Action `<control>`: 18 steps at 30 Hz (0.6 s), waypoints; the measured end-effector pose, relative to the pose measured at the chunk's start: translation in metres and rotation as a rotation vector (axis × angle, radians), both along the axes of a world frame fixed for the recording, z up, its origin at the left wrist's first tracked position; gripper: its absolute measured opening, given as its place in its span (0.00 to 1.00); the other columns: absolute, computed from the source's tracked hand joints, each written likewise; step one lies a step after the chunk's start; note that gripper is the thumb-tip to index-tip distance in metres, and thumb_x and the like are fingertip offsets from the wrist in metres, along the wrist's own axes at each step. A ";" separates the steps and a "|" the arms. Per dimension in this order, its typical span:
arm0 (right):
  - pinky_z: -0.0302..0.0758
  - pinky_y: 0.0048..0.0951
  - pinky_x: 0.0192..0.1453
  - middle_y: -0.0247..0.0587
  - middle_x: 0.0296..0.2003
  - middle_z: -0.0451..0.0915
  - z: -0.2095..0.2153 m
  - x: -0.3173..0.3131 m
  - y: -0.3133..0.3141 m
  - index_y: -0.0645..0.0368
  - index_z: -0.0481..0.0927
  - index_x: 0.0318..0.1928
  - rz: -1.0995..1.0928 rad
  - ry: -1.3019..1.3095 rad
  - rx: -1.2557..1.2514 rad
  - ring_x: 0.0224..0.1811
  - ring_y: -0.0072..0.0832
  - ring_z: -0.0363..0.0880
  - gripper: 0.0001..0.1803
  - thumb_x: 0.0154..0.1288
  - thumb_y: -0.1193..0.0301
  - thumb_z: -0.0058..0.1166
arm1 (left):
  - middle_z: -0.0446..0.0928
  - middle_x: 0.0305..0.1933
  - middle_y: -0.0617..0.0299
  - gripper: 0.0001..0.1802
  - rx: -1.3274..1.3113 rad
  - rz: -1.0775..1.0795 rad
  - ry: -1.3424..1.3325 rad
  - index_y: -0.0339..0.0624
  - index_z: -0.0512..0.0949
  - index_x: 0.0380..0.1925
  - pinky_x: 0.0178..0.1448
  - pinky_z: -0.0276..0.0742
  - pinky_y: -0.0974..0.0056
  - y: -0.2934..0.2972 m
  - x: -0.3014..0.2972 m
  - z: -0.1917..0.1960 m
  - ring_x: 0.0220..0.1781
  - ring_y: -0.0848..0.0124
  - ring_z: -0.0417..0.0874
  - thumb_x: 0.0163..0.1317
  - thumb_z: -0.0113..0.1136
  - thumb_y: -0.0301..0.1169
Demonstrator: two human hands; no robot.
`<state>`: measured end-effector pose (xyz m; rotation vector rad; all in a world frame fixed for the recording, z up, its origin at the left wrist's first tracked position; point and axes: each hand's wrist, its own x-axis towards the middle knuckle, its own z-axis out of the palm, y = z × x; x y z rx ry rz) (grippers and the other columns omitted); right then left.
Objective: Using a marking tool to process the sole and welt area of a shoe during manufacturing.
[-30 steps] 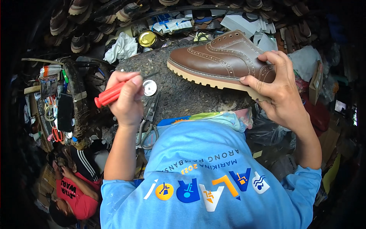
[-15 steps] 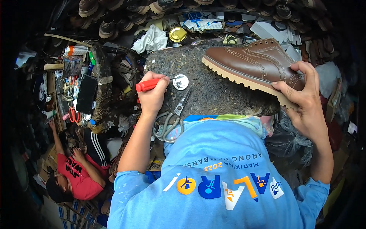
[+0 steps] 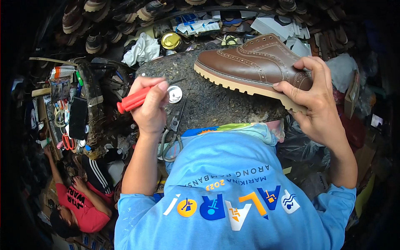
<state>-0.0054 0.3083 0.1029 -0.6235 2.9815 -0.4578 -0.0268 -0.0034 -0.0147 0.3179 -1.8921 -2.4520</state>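
Note:
A red-handled screwdriver [image 3: 136, 99] sits in the closed fingers of my left hand [image 3: 151, 106]. Its thin dark shaft points up and right, above a small round white tin [image 3: 174, 94] and toward the shoe's toe. My right hand [image 3: 313, 89] grips a brown leather brogue shoe [image 3: 260, 62] by the heel, thumb along the welt and fingers over the back. The shoe is tilted over the dark, crusted work block [image 3: 208, 104], its cream lugged sole facing me. Metal scissors [image 3: 174, 125] lie at the block's near left edge, below my left wrist.
Beyond the block are a yellow-lidded can [image 3: 171, 41], a crumpled white cloth [image 3: 143, 49] and paper scraps. A cluttered side stand [image 3: 89, 137] with a phone [image 3: 78, 118] is at left. A person in a red shirt [image 3: 85, 204] is at lower left. Shoes line the far shelf.
The whole view has shifted, with the scene now further left. My left hand has turned the screwdriver, its shaft now angled up away from the tin. My right hand keeps the shoe.

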 end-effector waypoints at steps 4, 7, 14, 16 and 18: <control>0.64 0.44 0.63 0.49 0.54 0.65 0.007 0.000 -0.002 0.52 0.84 0.45 0.018 -0.012 0.038 0.62 0.49 0.63 0.27 0.39 0.83 0.61 | 0.72 0.21 0.61 0.05 0.267 -0.241 -0.030 0.37 0.74 0.26 0.24 0.66 0.71 0.064 -0.006 0.044 0.17 0.78 0.65 0.53 0.61 0.26; 0.64 0.44 0.63 0.49 0.54 0.65 0.009 -0.001 -0.004 0.51 0.85 0.45 0.022 0.001 0.058 0.61 0.49 0.63 0.27 0.39 0.83 0.60 | 0.76 0.23 0.63 0.06 0.303 -0.341 -0.060 0.38 0.76 0.26 0.25 0.68 0.72 0.084 -0.006 0.040 0.21 0.78 0.73 0.54 0.63 0.27; 0.62 0.48 0.65 0.49 0.55 0.65 0.007 0.002 -0.002 0.50 0.85 0.45 -0.006 -0.030 0.057 0.63 0.51 0.61 0.28 0.38 0.84 0.58 | 0.76 0.23 0.62 0.05 0.235 -0.303 -0.076 0.38 0.76 0.26 0.25 0.68 0.72 0.097 -0.002 0.038 0.21 0.78 0.73 0.54 0.62 0.27; 0.61 0.49 0.67 0.48 0.55 0.65 0.006 0.002 -0.002 0.50 0.84 0.45 -0.009 -0.027 0.058 0.63 0.52 0.61 0.28 0.38 0.84 0.58 | 0.76 0.23 0.62 0.05 0.235 -0.304 -0.080 0.38 0.76 0.26 0.26 0.68 0.72 0.099 -0.002 0.040 0.21 0.78 0.73 0.54 0.62 0.27; 0.58 0.51 0.68 0.49 0.55 0.65 0.007 0.002 -0.001 0.49 0.85 0.45 -0.012 -0.030 0.056 0.63 0.52 0.61 0.28 0.38 0.84 0.59 | 0.76 0.23 0.62 0.05 0.236 -0.304 -0.083 0.38 0.76 0.26 0.26 0.68 0.72 0.101 -0.002 0.041 0.21 0.78 0.73 0.54 0.62 0.26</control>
